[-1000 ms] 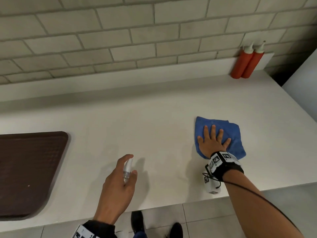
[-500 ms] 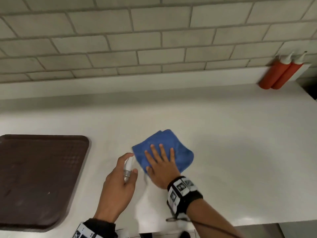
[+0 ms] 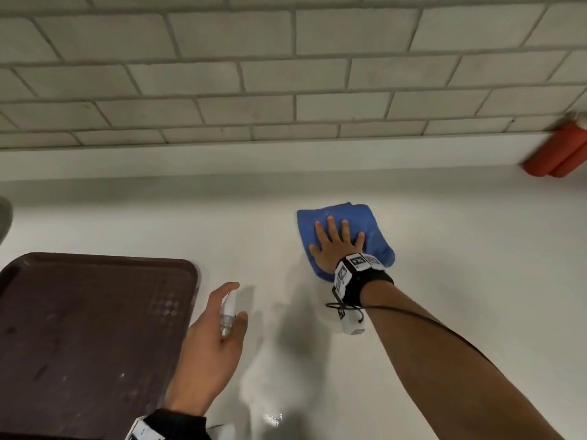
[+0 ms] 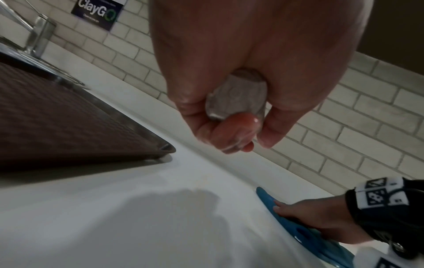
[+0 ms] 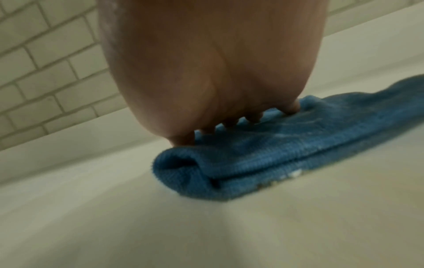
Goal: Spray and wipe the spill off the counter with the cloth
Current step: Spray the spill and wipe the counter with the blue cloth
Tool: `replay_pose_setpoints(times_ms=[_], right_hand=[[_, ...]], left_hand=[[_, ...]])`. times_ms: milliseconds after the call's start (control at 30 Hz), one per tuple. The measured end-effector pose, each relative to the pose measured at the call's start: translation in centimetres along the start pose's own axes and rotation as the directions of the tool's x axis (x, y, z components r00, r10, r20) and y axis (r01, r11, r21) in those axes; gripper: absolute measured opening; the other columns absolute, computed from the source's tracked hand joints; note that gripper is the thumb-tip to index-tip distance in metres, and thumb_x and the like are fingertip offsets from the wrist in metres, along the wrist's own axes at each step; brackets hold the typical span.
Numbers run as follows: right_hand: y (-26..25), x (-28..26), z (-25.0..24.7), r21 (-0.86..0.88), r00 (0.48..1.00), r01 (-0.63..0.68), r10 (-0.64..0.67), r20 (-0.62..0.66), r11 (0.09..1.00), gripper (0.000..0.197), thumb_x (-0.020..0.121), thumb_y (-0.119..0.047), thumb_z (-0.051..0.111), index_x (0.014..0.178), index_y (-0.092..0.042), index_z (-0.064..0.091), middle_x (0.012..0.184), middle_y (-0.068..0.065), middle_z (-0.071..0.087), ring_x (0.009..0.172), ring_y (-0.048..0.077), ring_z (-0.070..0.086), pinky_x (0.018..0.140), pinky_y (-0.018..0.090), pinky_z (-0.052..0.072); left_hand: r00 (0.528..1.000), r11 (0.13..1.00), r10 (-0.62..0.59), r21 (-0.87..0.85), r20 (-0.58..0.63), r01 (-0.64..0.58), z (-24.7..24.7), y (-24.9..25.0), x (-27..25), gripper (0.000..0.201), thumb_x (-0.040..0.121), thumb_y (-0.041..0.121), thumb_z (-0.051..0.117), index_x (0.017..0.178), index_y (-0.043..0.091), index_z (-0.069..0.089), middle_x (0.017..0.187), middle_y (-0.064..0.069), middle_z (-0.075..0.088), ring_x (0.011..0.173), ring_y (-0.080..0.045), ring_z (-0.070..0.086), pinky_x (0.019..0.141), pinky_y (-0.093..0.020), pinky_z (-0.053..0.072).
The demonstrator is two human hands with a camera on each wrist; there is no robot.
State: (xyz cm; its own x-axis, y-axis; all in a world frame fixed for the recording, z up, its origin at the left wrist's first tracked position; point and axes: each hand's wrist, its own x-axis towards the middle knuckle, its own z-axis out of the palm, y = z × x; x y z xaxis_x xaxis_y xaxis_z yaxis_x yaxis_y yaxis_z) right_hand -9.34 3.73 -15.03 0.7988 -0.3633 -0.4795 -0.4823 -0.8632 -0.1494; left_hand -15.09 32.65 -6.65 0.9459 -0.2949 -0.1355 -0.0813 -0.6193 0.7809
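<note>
Cloth (image 3: 344,236), folded and blue, lies mid-surface under the right hand (image 3: 336,246), whose flat, spread fingers press it down so the whole pad drags across the white surface (image 3: 460,249). The left hand (image 3: 209,341) curls round a small spray bottle (image 3: 228,312), held near the brown tray (image 3: 89,328), likely ready for another squirt; any remaining spill is hard to make out.

Under our right hand (image 3: 336,246) we see a blue cloth (image 3: 374,230) on white counter (image 3: 476,249). Left of our left hand (image 3: 206,347): dark brown tray (image 3: 79,328) w/ grid texture.
</note>
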Motion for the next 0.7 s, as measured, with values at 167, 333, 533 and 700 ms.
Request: replay_pose_setpoints(times_ms=[167, 333, 533, 700], right_hand=[[-6.8, -0.2, 1.5, -0.078, 0.987, 0.155, -0.157, -0.027, 0.985, 0.061, 0.1, -0.047, 0.016, 0.153, -0.029, -0.007, 0.161, 0.002, -0.02, 0.146, 0.036, -0.019, 0.111, 0.068, -0.007], [-11.0, -5.2, 5.5, -0.191, 0.876, 0.477, -0.481, 0.026, 0.858, 0.063, 0.098, -0.049, 0.013, 0.155, -0.025, 0.005, 0.163, 0.004, -0.007, 0.147, 0.036, -0.01, 0.111, 0.067, -0.009], [-5.9, -13.4, 11.3, -0.255, 0.789, 0.579, -0.611, -0.062, 0.774, 0.059, 0.093, -0.048, 0.031, 0.149, -0.028, 0.033, 0.158, 0.002, 0.029, 0.144, 0.032, 0.026, 0.107, 0.061, 0.011], [1.1, -19.6, 12.9, -0.198, 0.843, 0.488, -0.518, -0.146, 0.85, 0.056, 0.099, -0.051, 0.031, 0.152, -0.032, 0.025, 0.161, -0.004, 0.02, 0.147, 0.027, 0.017, 0.11, 0.059, 0.014]], left_hand=[[0.998, 0.998, -0.059, -0.009, -0.018, 0.059, -1.8, -1.7, 0.0, 0.042, 0.096, 0.023, 0.061, 0.127, 0.048, 0.05, 0.069, -0.008, 0.062, 0.056, -0.014, 0.057, 0.064, -0.035, 0.051], [0.995, 0.996, -0.087, -0.007, -0.044, 0.087, -2.5, -2.4, -0.3, 0.043, 0.095, 0.022, 0.062, 0.124, 0.051, 0.049, 0.065, -0.005, 0.063, 0.056, -0.014, 0.058, 0.061, -0.032, 0.051], [0.994, 0.994, -0.104, -0.023, -0.041, 0.103, -2.0, -2.7, -1.9, 0.044, 0.096, 0.021, 0.061, 0.131, 0.045, 0.049, 0.068, -0.006, 0.063, 0.055, -0.01, 0.057, 0.059, -0.025, 0.048], [0.996, 0.996, -0.085, -0.021, 0.013, 0.085, 0.2, -1.8, -3.1, 0.044, 0.096, 0.02, 0.061, 0.124, 0.051, 0.048, 0.08, -0.008, 0.066, 0.071, -0.016, 0.063, 0.068, -0.024, 0.049]])
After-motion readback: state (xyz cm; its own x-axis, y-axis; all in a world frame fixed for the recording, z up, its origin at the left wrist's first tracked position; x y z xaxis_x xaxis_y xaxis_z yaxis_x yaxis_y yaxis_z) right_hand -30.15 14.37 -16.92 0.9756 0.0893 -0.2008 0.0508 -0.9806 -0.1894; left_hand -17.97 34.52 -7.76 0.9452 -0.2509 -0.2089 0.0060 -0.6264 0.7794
